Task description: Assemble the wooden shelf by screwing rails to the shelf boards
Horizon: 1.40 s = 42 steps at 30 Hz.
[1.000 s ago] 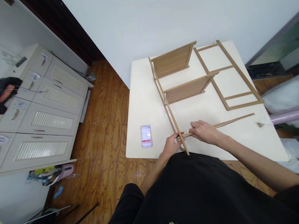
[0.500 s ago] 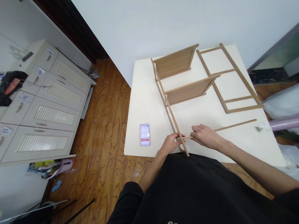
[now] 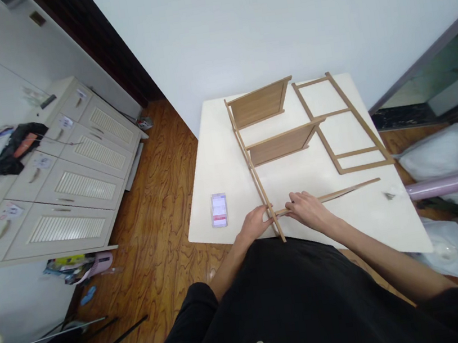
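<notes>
A wooden side frame (image 3: 258,181) stands on its long edge on the white table, with two wooden panels, a far one (image 3: 260,104) and a nearer one (image 3: 282,143), joined to it and reaching right. My left hand (image 3: 256,221) is closed around the frame's near end, its fingertips partly hidden behind the rail. Pinched in my right hand (image 3: 305,206) is a thin wooden slat (image 3: 348,190), whose left end meets the frame beside my left fingers. Whether that end sits in the frame, I cannot tell.
A second wooden frame (image 3: 344,111) lies flat at the table's (image 3: 221,161) far right. To the left is a phone (image 3: 218,210); small hardware in a clear bag (image 3: 389,195) lies near the right edge. A white cabinet (image 3: 65,189) stands left, plastic bags (image 3: 434,151) at right.
The slat has rolled in my right hand, so its wider face shows now. Both hands stay at the frame's near end. The whole view has shifted slightly.
</notes>
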Motion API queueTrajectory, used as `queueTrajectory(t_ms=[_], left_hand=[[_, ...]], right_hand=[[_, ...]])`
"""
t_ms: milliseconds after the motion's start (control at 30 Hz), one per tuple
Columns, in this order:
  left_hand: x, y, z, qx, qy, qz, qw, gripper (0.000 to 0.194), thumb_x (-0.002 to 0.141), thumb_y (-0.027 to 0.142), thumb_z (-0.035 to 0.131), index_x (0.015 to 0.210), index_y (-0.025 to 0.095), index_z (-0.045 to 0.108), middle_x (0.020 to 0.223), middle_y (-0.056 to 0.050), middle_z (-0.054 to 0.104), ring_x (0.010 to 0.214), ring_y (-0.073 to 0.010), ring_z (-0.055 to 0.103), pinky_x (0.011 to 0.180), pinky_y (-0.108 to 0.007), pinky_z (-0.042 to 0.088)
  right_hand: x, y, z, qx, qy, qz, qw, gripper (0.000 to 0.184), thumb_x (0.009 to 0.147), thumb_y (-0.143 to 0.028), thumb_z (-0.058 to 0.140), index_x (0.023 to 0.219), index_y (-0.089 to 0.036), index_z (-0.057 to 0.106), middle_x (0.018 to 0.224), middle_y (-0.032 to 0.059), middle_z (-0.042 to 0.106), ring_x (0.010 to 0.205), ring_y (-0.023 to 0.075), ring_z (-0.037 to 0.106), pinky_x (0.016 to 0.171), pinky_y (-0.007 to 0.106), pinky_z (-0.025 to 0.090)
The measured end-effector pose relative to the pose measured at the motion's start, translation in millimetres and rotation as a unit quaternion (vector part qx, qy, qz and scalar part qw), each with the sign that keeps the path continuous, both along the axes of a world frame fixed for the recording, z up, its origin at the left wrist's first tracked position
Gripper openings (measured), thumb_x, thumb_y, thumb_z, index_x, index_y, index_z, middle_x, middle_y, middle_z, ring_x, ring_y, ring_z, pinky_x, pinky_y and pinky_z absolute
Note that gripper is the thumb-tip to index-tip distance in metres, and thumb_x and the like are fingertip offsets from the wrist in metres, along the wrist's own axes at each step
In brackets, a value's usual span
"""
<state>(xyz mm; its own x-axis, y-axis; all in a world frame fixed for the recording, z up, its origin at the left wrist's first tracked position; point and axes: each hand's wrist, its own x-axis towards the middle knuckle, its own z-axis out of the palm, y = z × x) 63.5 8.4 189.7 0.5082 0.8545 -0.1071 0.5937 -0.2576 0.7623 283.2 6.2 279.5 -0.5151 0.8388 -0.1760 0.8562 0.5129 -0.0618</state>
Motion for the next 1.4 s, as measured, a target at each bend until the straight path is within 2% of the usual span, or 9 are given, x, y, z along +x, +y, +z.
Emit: queueTrajectory(t_ms=[133,200,267,367,467,667,800,1067,1400], left_hand=[[-25.8,22.1,31.9,0.136,0.051,-0.008,0.989,0.071,0.081,0.031,0.076,0.144,0.02,0.044,0.146,-0.016,0.048,0.14,-0.0291,0.044,0.114,-0.048,0.042],[-27.9,44.5,47.0,0.179,0.044,-0.105,0.977,0.074,0.079,0.026,0.079,0.144,0.026,0.045,0.156,-0.013,0.038,0.148,-0.0293,0.03,0.122,-0.051,0.029],[-22.6,69.9,56.6,0.176,0.025,-0.217,0.96,0.057,0.081,0.026,0.077,0.134,0.031,0.057,0.151,-0.008,0.045,0.149,-0.0272,0.03,0.124,-0.052,0.021],[-10.5,101.7,59.1,0.134,0.016,-0.296,0.946,0.035,0.081,0.026,0.077,0.115,0.032,0.069,0.123,-0.006,0.065,0.137,-0.0241,0.047,0.125,-0.05,0.019],[-2.2,116.4,55.3,0.116,0.016,-0.315,0.942,0.023,0.081,0.027,0.076,0.103,0.032,0.073,0.101,-0.003,0.067,0.115,-0.0209,0.059,0.124,-0.046,0.021],[11.6,115.4,51.1,0.16,0.021,-0.34,0.926,0.019,0.088,0.033,0.069,0.106,0.032,0.073,0.099,-0.005,0.066,0.106,-0.0218,0.058,0.117,-0.042,0.024],[22.6,115.5,44.9,0.161,0.03,-0.322,0.933,0.021,0.089,0.042,0.067,0.105,0.03,0.074,0.098,-0.007,0.066,0.104,-0.0223,0.057,0.11,-0.04,0.026],[44.7,117.8,34.6,0.171,0.066,-0.281,0.942,0.027,0.092,0.049,0.06,0.1,0.028,0.075,0.094,-0.009,0.066,0.1,-0.0236,0.055,0.097,-0.037,0.03],[108.8,102.6,32.2,0.162,0.062,-0.181,0.968,0.032,0.093,0.052,0.056,0.096,0.026,0.074,0.09,-0.008,0.066,0.091,-0.0225,0.059,0.084,-0.032,0.034]], right_hand=[[7.0,-21.4,4.4,0.019,0.015,-0.103,0.994,0.028,0.096,-0.04,0.054,0.105,-0.016,0.064,0.089,0.0119,0.067,0.079,0.025,0.064,0.071,0.033,0.038],[11.3,-28.5,4.9,-0.003,0.025,-0.187,0.982,0.033,0.099,-0.045,0.046,0.107,-0.018,0.063,0.086,0.0107,0.07,0.074,0.0248,0.066,0.065,0.032,0.037],[15.3,-31.9,5.2,-0.031,0.052,-0.268,0.961,0.039,0.101,-0.051,0.037,0.108,-0.021,0.062,0.082,0.0091,0.073,0.07,0.0244,0.068,0.06,0.03,0.037],[20.9,-32.3,4.3,-0.028,0.076,-0.355,0.931,0.046,0.101,-0.053,0.03,0.105,-0.022,0.063,0.078,0.0096,0.074,0.067,0.0247,0.068,0.057,0.03,0.036],[27.1,-29.6,-0.1,-0.021,0.105,-0.397,0.912,0.046,0.1,-0.055,0.033,0.1,-0.021,0.064,0.071,0.0092,0.072,0.065,0.025,0.068,0.058,0.03,0.038],[38.4,-10.2,-8.8,-0.039,0.203,-0.454,0.866,0.038,0.095,-0.053,0.042,0.094,-0.02,0.062,0.066,0.0055,0.066,0.068,0.0239,0.067,0.064,0.03,0.042],[47.9,11.7,-10.4,-0.046,0.211,-0.466,0.858,0.028,0.092,-0.045,0.047,0.091,-0.021,0.062,0.07,0.0059,0.066,0.07,0.0228,0.065,0.065,0.029,0.042],[73.9,62.4,-14.7,-0.041,0.215,-0.397,0.891,0.021,0.086,-0.038,0.05,0.089,-0.02,0.062,0.067,0.0036,0.063,0.062,0.0193,0.057,0.062,0.028,0.039],[132.0,118.4,-29.6,-0.042,0.212,-0.295,0.931,0.019,0.086,-0.029,0.047,0.093,-0.019,0.06,0.08,0.0054,0.066,0.073,0.0183,0.056,0.069,0.027,0.039]])
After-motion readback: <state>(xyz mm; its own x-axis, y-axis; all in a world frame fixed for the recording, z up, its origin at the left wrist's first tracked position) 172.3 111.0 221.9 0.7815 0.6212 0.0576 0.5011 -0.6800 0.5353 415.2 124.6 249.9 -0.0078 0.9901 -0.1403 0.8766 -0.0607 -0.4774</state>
